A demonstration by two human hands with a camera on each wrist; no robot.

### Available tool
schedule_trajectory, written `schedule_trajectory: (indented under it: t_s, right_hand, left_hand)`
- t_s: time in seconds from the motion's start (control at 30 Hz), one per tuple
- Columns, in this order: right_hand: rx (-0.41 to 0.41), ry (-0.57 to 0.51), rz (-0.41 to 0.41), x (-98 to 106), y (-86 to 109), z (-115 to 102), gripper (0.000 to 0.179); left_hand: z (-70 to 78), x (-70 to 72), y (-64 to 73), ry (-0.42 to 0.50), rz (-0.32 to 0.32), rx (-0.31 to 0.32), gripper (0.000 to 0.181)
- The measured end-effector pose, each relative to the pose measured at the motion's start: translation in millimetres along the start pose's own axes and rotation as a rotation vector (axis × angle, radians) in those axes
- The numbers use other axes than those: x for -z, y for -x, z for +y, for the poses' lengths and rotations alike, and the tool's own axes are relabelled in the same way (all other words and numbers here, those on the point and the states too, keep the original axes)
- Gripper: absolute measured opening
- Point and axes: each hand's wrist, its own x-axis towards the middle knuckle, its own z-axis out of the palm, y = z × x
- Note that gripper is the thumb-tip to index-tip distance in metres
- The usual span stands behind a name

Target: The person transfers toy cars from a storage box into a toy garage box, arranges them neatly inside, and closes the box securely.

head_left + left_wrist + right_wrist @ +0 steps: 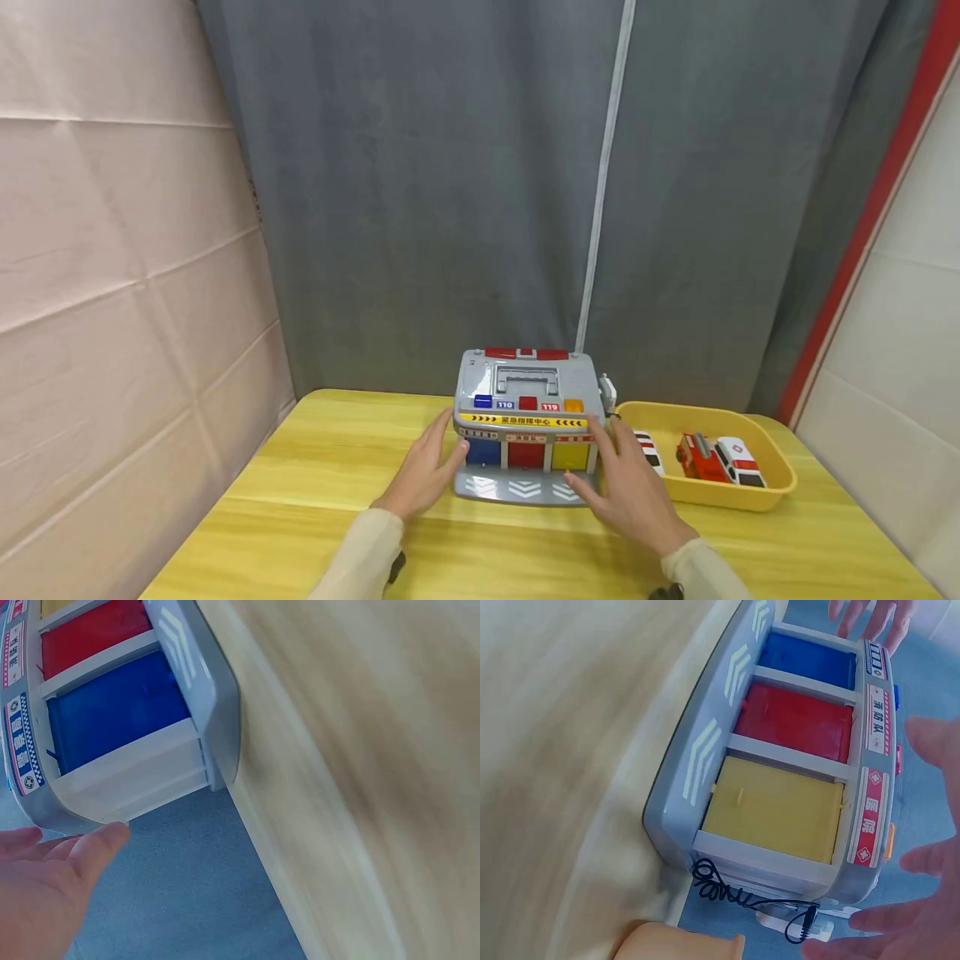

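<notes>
A grey toy emergency station (pixel 480 379) stands on the table with its front toward me. Its front has a blue door (pixel 120 712), a red door (pixel 799 724) and a yellow door (pixel 772 810), all closed. The carry handle (pixel 527 385) lies folded on the roof. My left hand (pixel 422 473) is at the station's left side, fingers extended and thumb by the front corner. Spread fingers of my right hand (pixel 633 492) hover around the right front corner, over the yellow door in the head view. Neither hand grips anything.
A yellow tray (pixel 723 493) sits to the right, holding a red fire truck (pixel 701 458), a white ambulance (pixel 741 461) and a white-and-black toy car (pixel 649 452). A coiled black cord (pixel 720 891) hangs at the station's right side. Grey curtain (pixel 450 208) stands behind the table (pixel 352 450).
</notes>
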Motion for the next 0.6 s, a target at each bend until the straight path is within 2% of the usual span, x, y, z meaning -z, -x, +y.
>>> schedule_trajectory:
  t_s: [0.17,0.4,0.6]
  right_hand:
    - [0.02,-0.058,-0.002,1.8,-8.6,2.6,0.086]
    - [-0.009,-0.165,-0.061,7.5,-23.0,7.3,0.078]
    - [-0.017,-0.213,-0.118,9.8,-35.1,10.1,0.07]
  left_hand:
    - [3.2,-1.2,-9.3,0.044,0.013,0.004,0.068]
    - [2.9,-6.1,-21.8,0.113,0.045,-0.022,0.061]
    - [3.2,-9.3,-29.8,0.144,0.064,-0.008,0.058]
